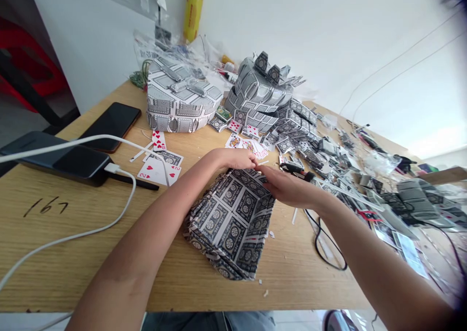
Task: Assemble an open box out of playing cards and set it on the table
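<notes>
An open-topped box [229, 214] made of folded playing cards, with dark patterned card backs showing, sits tilted on the table in front of me. At its far rim, my left hand [237, 159] is closed on the edge, its fingertips partly hidden. My right hand [282, 182] meets it there from the other side, closed on the far right corner of the same box. The two hands' fingertips nearly touch, and a thin white sliver shows beside them. Just beyond lie loose playing cards [251, 145], and a black-handled tool [297, 170] rests behind my right hand.
Finished-looking card constructions [182, 97] stand at the back, with a larger stack [255, 90] beside them. At left are a phone [111, 124], a power bank [54, 156] and a looping white cable [124, 214]. Folded card pieces [321, 158] crowd the right. A black cord [328, 263] curls there.
</notes>
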The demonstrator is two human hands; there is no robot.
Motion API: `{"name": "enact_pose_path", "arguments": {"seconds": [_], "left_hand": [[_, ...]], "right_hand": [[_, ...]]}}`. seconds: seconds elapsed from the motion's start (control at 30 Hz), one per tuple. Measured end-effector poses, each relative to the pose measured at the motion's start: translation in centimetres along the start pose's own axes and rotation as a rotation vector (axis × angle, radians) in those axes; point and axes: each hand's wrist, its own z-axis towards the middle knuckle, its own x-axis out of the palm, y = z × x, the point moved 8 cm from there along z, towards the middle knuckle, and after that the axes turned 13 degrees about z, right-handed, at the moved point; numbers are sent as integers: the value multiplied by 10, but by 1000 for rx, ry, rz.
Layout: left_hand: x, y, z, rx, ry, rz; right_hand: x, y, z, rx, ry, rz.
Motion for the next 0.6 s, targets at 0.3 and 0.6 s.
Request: {"name": "enact_pose_path", "arguments": {"seconds": [0.3, 0.6], "left_hand": [[4, 7, -2, -30, 15, 15], [1, 2, -7, -72, 42, 21]], "right_hand": [[-8, -11, 5, 116, 76, 92], [-10, 1, -23, 143, -341, -71]]}}
